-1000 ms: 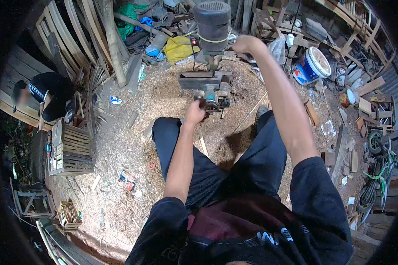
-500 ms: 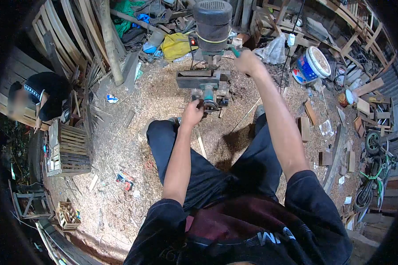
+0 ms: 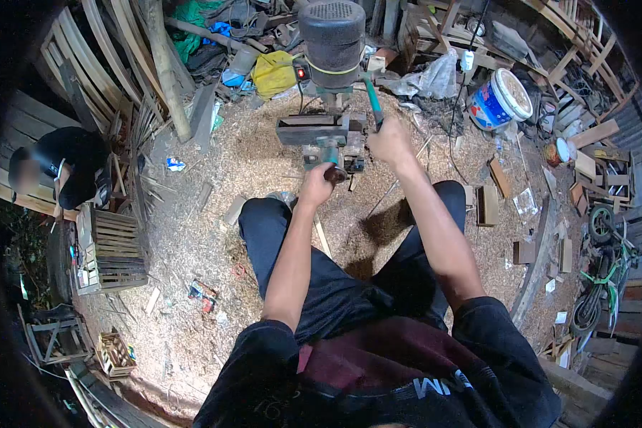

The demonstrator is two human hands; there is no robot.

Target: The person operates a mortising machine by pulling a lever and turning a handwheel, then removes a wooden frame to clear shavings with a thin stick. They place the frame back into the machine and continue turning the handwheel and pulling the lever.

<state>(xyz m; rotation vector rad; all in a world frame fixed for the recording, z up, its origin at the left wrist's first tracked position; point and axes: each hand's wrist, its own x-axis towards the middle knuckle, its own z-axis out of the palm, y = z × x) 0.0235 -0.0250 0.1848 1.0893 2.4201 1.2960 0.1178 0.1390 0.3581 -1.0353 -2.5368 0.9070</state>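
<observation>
In front of me stands a drill-press-like machine with a dark cylindrical motor [image 3: 332, 44] on top. My right hand [image 3: 391, 143] is wrapped round the end of its green lever [image 3: 373, 96], which points toward me. My left hand [image 3: 315, 188] is closed on the rim of a small handwheel [image 3: 339, 173] at the machine's front, partly hiding it. Above the handwheel, a wooden trough-like workpiece [image 3: 310, 134] sits crosswise on the machine's bed, below the motor. The tool tip is too small to make out.
Wood shavings [image 3: 192, 250] cover the floor. A slatted crate [image 3: 114, 246] stands at left, near a bent-over person [image 3: 71, 167]. A white-and-blue bucket [image 3: 501, 100], a wooden block [image 3: 488, 205] and a green bicycle [image 3: 605, 282] are at right. A cable [image 3: 451, 135] hangs at right.
My right hand has pulled the lever down and toward me, from beside the motor to beside the workpiece. My left hand stays at the handwheel. The view has shifted slightly.
</observation>
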